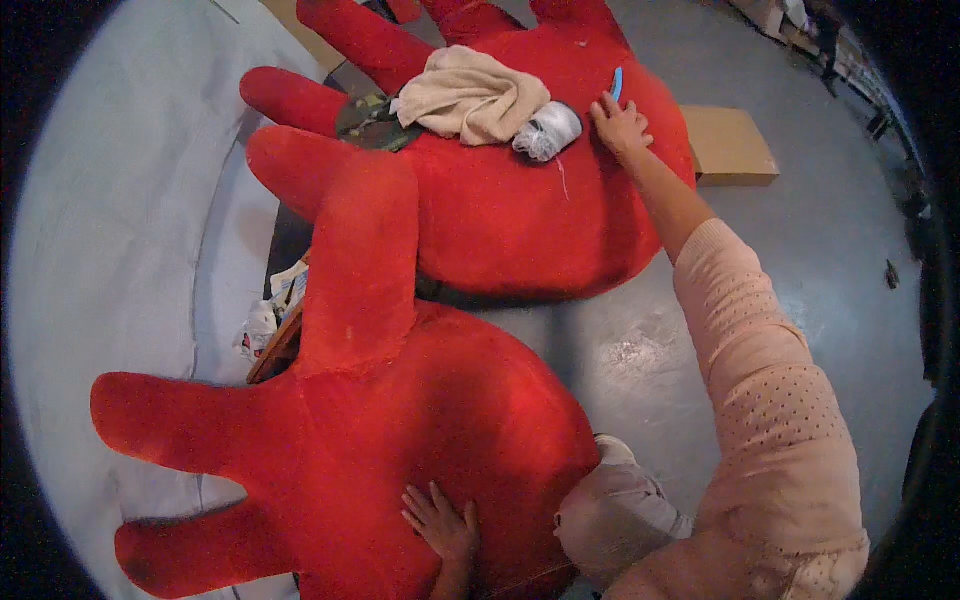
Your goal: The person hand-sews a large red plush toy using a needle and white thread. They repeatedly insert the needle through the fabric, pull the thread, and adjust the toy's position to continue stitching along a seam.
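My left hand (pixel 441 522) lies open, palm down and fingers spread, on the near red plush glove (pixel 400 420), a big soft hand-shaped cushion with a fuzzy nap and rounded stuffed fingers pointing left. Past its upper edge a strip of smooth grey floor (pixel 620 350) shows, with open room to the right. My right hand (pixel 620 125) stretches out to the far red plush glove (pixel 500 200), fingers open and resting on its surface, touching a small blue tool (pixel 617 83); just left of that hand sit a white spool of thread (pixel 547 131) and a crumpled beige cloth (pixel 470 95). A flat cardboard box (pixel 730 145) lies beyond on the right.
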`<state>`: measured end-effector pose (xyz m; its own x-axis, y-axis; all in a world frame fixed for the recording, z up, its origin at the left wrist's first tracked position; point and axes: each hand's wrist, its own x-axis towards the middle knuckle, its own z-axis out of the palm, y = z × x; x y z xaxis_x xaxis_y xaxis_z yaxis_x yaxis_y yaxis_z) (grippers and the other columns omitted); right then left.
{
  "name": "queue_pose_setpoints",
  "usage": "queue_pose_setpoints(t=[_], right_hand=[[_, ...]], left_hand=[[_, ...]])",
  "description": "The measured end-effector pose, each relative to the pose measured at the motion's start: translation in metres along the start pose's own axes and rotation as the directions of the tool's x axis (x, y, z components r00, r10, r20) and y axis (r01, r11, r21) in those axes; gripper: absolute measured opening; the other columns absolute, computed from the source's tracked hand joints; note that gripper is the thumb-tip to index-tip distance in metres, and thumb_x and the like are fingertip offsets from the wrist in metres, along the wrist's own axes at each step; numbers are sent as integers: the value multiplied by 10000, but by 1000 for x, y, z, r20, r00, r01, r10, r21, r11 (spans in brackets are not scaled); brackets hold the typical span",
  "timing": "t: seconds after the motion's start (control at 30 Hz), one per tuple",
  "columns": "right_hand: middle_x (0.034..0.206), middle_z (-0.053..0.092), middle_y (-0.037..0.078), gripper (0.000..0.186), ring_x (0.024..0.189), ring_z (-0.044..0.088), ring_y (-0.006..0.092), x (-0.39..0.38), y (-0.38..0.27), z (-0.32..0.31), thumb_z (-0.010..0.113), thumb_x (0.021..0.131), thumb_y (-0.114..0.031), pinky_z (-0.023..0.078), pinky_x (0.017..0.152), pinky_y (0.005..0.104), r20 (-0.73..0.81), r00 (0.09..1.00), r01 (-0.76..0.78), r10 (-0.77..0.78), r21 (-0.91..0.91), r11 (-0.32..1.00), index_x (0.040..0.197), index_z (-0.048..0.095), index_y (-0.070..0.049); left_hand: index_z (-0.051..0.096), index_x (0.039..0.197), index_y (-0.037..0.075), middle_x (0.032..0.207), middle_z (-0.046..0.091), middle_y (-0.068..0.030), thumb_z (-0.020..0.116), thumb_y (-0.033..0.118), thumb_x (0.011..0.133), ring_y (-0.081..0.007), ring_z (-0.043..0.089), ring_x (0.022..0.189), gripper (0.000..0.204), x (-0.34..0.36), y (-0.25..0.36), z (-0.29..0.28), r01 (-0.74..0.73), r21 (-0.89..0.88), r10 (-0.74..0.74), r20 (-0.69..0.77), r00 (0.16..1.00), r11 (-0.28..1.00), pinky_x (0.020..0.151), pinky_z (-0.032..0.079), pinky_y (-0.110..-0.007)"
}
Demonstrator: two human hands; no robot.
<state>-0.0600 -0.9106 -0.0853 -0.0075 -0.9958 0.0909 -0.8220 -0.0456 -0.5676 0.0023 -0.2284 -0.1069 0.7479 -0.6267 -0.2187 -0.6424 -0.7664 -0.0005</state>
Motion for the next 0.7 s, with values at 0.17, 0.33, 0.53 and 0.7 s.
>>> queue_pose_setpoints(t=[0.17,0.33,0.53,0.7], right_hand=[[1390,404,157,546,1275,356,401,9,8,38,404,890,-604,253,970,673,-263,956,83,-126,-168,982,1324,482,-281],[1221,596,136,583,1173,515,348,6,17,42,448,847,-640,363,948,573,-267,963,3,32,130,992,1182,638,-202],[1110,648,139,554,1070,578,248,53,71,1,575,854,-537,473,843,410,-110,971,-122,211,533,838,1154,655,-78],[1066,630,108,457,959,572,241,-5,131,-53,556,916,-411,447,874,361,242,964,-188,-110,915,358,1114,622,-4]], left_hand=[[343,1400,-3,1515,92,-275,598,444,807,-444,56,1405,785,1,4,-5,-1,-1,1,42,999,1000,1123,47,-570],[316,1430,37,1524,72,-262,581,479,827,-429,44,1411,794,-1,-4,-14,34,52,-39,101,994,998,1124,41,-567],[312,1441,75,1529,81,-251,520,515,862,-404,44,1421,756,2,-3,2,-9,94,1,78,997,996,1133,38,-541],[329,1432,73,1517,139,-256,505,527,873,-397,80,1419,741,10,8,-2,-73,-117,65,-66,996,990,1133,56,-539]])
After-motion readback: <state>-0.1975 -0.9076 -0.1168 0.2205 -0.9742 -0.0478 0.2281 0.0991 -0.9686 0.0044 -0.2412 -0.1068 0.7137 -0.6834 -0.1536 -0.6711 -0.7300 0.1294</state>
